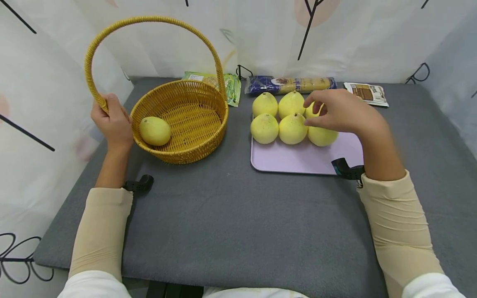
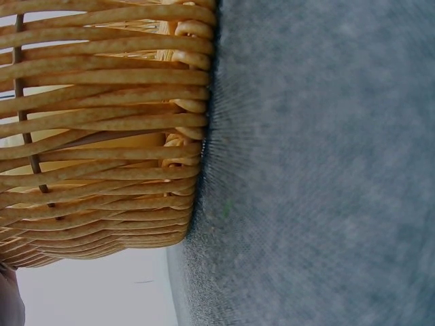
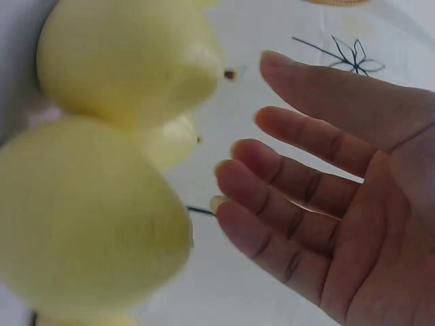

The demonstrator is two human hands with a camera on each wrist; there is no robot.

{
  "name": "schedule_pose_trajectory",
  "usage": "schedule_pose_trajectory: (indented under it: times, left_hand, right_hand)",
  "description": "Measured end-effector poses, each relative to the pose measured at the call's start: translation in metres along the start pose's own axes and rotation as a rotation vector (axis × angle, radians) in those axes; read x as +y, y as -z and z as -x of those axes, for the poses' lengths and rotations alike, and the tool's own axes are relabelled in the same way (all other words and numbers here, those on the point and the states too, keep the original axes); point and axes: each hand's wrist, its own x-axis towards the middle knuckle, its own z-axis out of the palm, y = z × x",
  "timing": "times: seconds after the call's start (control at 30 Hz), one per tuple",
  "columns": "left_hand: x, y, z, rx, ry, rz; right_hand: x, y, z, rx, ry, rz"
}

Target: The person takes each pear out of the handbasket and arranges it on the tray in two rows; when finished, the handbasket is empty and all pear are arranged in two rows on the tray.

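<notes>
On the left, my left hand [image 1: 116, 122] grips the lower end of the tall handle [image 1: 153, 19] of a yellow woven basket [image 1: 197, 155]. One pale yellow pear [image 1: 155, 130] lies inside, against the basket's left wall. In the left wrist view, the woven side [image 2: 102, 163] fills the left part, and only a bit of the hand shows at the lower corner. My right hand [image 1: 343, 109] hovers over the right end of two rows of pears [image 1: 292, 128], partly hiding them. Its fingers [image 3: 312, 187] are loosely bent and apart from the pears, with nothing between them and the thumb.
The pears sit on a lilac tray [image 1: 294, 161]. Behind it lie a long pack of noodles [image 1: 292, 84] and a small brown-and-white packet [image 1: 367, 94]. A green bag [image 1: 232, 89] lies behind the basket. Grey cloth [image 1: 223, 223] covers the table, and a white curtain [image 1: 268, 37] hangs behind.
</notes>
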Motion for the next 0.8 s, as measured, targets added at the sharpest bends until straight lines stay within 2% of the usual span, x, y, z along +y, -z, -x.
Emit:
schedule_pose_trajectory:
  times: [0.43,0.8]
  left_hand:
    - [0.000,-0.001,-0.001,0.005,0.020,0.003]
    - [-0.001,0.001,-0.001,0.007,0.015,0.000]
  right_hand:
    - [-0.051,-0.020,-0.043,0.104,0.158,-0.070]
    - [-0.100,-0.042,-0.080,0.095,0.279,-0.132]
